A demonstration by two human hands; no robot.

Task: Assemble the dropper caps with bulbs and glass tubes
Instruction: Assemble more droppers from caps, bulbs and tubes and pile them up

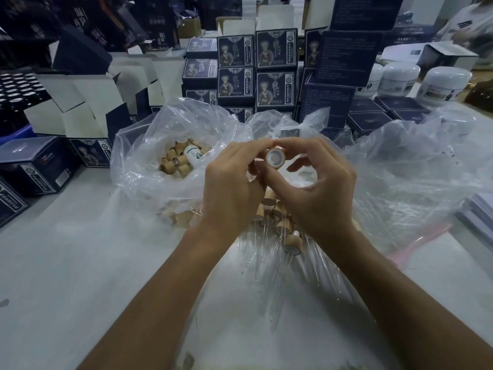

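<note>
A wooden dropper cap [274, 157] with a pale insert is held up at the centre, its open underside turned toward me. My left hand [234, 188] and my right hand [317, 188] both pinch it between fingertips and thumbs. Below my hands lies a pile of assembled caps [277, 212] with clear glass tubes [269, 244] pointing toward me. A clear plastic bag [149, 166] at the left holds several loose wooden caps [176, 161] and a small white bottle [193, 153].
More crumpled clear plastic [400, 166] spreads to the right. Dark printed boxes [256, 65] are stacked behind, with open white cartons [88, 102] at the left and white jars [442, 84] at the right. A person's sleeve [469, 22] shows at far right.
</note>
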